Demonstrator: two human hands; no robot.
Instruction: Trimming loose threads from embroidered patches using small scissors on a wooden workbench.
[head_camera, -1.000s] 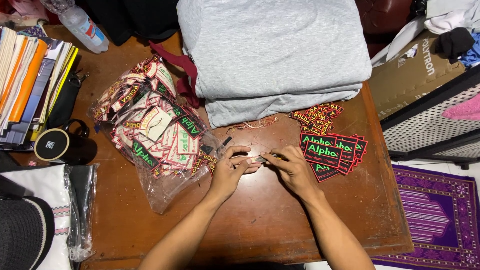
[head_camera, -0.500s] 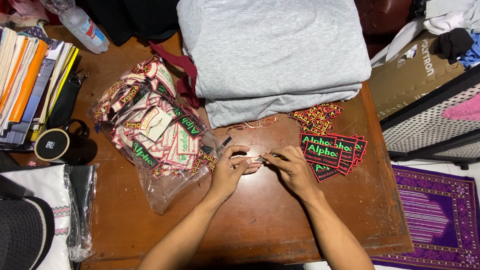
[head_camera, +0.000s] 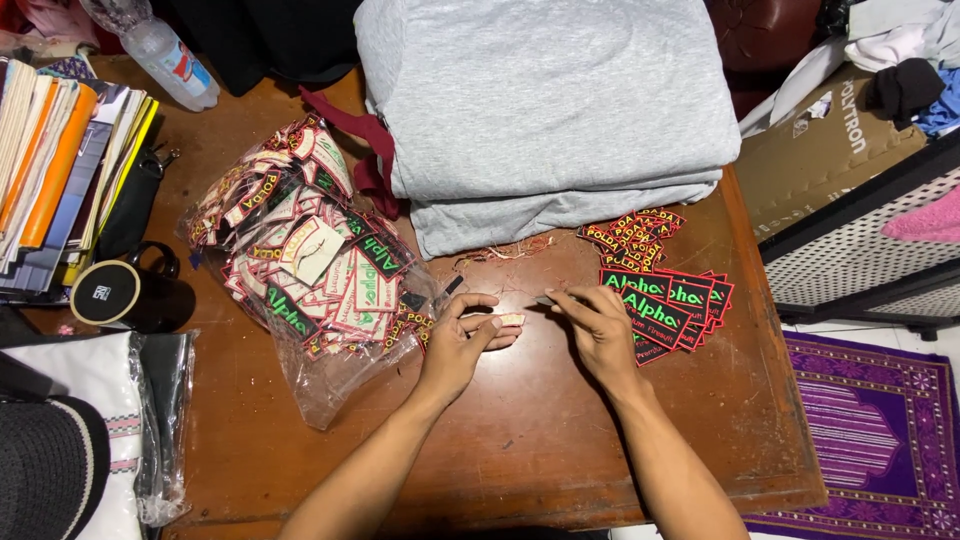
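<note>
My left hand (head_camera: 455, 345) pinches a small pale patch (head_camera: 511, 320) between thumb and fingers, just above the wooden table (head_camera: 520, 440). My right hand (head_camera: 603, 330) is a little to its right, with its fingertips closed on a small dark item (head_camera: 545, 299) that I cannot identify. This hand rests beside a fanned stack of black patches with green lettering (head_camera: 675, 300). A clear plastic bag full of embroidered patches (head_camera: 310, 270) lies left of my left hand.
A pile of small red and yellow patches (head_camera: 635, 232) and thread scraps (head_camera: 505, 253) lie below folded grey cloth (head_camera: 545, 110). On the left are a black mug (head_camera: 120, 295), books (head_camera: 60, 170) and a bottle (head_camera: 165, 55). On the right are a cardboard box (head_camera: 830, 150) and a purple rug (head_camera: 880, 430).
My hands were together on the small patch; now they have drawn apart. The left hand keeps the patch and the right hand has moved slightly right.
</note>
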